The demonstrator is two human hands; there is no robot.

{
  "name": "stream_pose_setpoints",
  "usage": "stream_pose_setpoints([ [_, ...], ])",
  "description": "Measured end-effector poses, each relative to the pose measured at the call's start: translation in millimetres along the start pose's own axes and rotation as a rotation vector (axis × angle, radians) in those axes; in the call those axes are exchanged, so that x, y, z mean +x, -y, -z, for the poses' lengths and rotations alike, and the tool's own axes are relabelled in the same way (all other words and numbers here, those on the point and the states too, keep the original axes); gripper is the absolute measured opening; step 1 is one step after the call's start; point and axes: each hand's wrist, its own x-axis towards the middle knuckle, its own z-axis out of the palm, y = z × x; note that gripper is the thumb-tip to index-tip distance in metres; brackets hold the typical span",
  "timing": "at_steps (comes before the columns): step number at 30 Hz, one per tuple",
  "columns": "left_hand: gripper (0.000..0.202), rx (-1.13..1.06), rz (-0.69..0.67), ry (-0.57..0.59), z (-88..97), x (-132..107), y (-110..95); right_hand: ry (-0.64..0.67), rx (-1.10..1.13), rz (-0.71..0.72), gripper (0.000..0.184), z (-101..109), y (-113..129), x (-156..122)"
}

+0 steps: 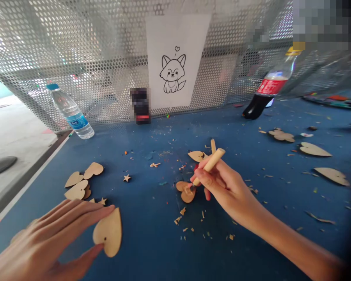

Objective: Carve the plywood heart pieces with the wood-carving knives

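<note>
Low on the left, my left hand (54, 234) has its thumb and index finger at opposite edges of a pale wooden heart (112, 234) with a small hole. My right hand (222, 181) grips a carving tool with a light wooden handle (209, 166). Its dark tip touches a darker wooden heart (187, 199) that lies on the table, with a lighter, carved-looking patch on its face. Beyond my right hand lies another pale heart (195, 156), beside a second wooden stick (213, 145). Wood chips (178, 218) are scattered near the darker heart.
Several wooden hearts (76, 190) and a small star (126, 178) lie left on the blue table (152, 249). More wooden shapes (314, 149) lie right. A water bottle (73, 115), cola bottle (269, 89) and fox drawing (173, 74) stand by the perforated metal panel (111, 50).
</note>
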Motion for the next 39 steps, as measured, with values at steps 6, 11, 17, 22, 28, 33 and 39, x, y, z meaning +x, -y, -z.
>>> stream_pose_setpoints([
  [6,0.052,0.150,-0.259,0.140,-16.5,91,-39,0.013,0.020,0.019,0.025,2,-2,1],
  [11,0.027,-0.197,-0.261,0.029,-27.1,167,-74,0.024,-0.043,0.070,0.021,4,1,0],
  [17,0.019,-0.623,-0.304,0.044,-10.9,252,-129,0.049,-0.248,0.179,0.021,0,9,2],
  [22,0.037,-0.426,-0.447,0.303,-11.6,277,-161,0.085,-0.308,0.211,0.021,-2,11,-1],
  [28,0.048,-0.236,-0.443,0.561,-27.3,278,-165,0.010,-0.379,0.220,0.023,-3,4,-5],
  [33,0.038,-0.258,-0.438,0.589,-26.8,286,-161,-0.012,-0.123,0.201,0.022,-3,5,-5],
  [39,0.043,-0.399,-0.402,0.567,-27.4,280,-168,0.184,0.495,0.131,0.020,0,12,2],
])
